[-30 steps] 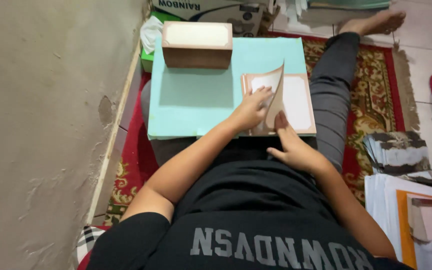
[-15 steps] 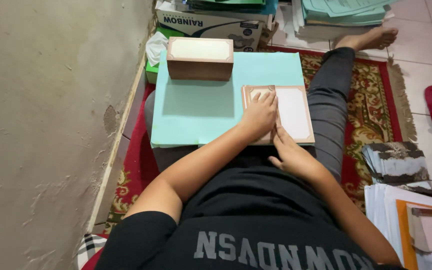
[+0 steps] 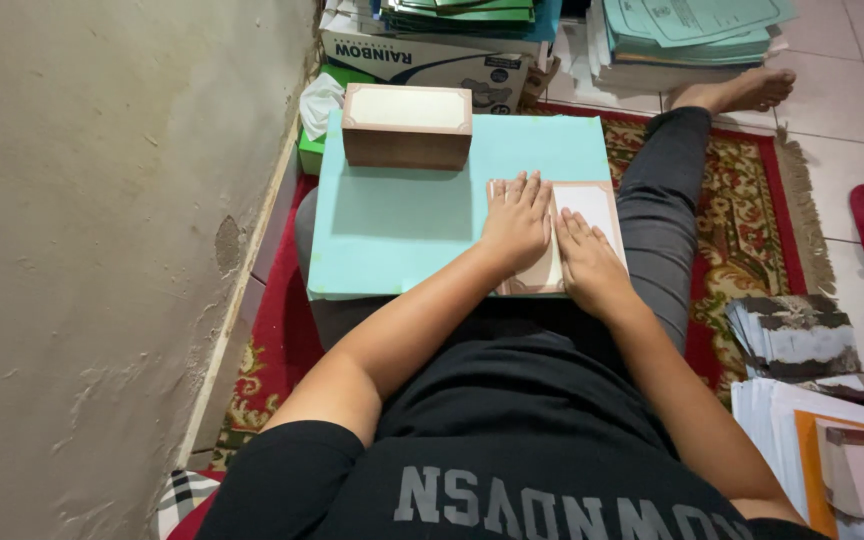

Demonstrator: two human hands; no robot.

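Now both hands flat on brown-bordered sheet [image 3: 580, 235], center of frame, on turquoise board [image 3: 402, 215]. Left hand [image 3: 518, 222] and right hand [image 3: 588, 262] released, palms down, grasping nothing. Best press evenly, smooth outward, keep edges aligned.

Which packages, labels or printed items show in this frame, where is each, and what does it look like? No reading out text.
Paper carton: top centre by the wall, long white box with blue print.
Green box: behind the board's left corner, white tissue poking out.
Green folders: top right, stacked, printed sheets on top.
Brown-bordered card: on the mint board, under both hands.
Brown-edged stack: at the board's far edge, a boxy block.
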